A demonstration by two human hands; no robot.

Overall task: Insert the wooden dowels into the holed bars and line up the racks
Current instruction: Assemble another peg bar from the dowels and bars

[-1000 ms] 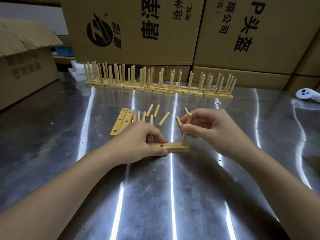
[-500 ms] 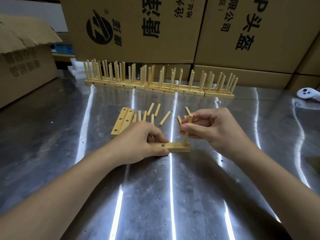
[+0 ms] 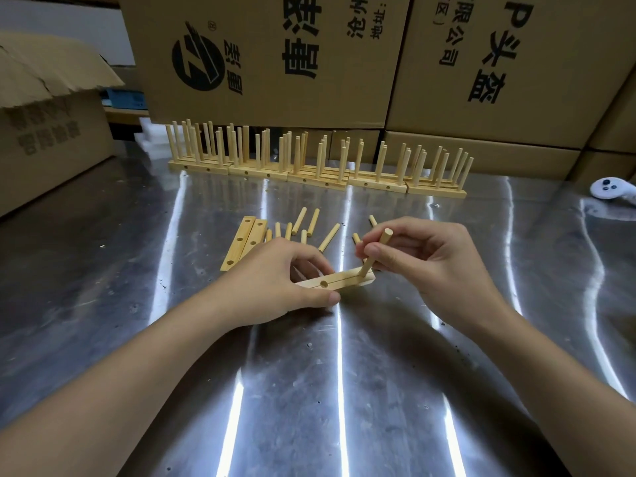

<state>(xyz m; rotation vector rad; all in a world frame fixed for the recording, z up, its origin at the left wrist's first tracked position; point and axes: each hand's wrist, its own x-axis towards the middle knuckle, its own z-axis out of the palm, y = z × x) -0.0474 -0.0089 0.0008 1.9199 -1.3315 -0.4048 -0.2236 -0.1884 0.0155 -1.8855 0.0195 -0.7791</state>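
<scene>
My left hand (image 3: 275, 280) grips a pale wooden holed bar (image 3: 344, 280) on the steel table, thumb along its near edge. One open hole shows at the bar's middle. My right hand (image 3: 423, 259) pinches a wooden dowel (image 3: 375, 253) that stands tilted in the hole at the bar's right end. Two more holed bars (image 3: 244, 242) lie side by side just behind my left hand. Several loose dowels (image 3: 311, 223) are scattered behind both hands. A row of finished racks (image 3: 316, 170) with upright dowels stands at the back.
Large printed cardboard boxes (image 3: 275, 56) wall off the back of the steel table (image 3: 309, 390). An open carton (image 3: 44, 132) sits at the left. A white handheld controller (image 3: 611, 189) lies at the far right edge.
The dowel in my right hand leans a little more to the right, and the bar's right end has swung slightly away from me. My left hand keeps its hold.
</scene>
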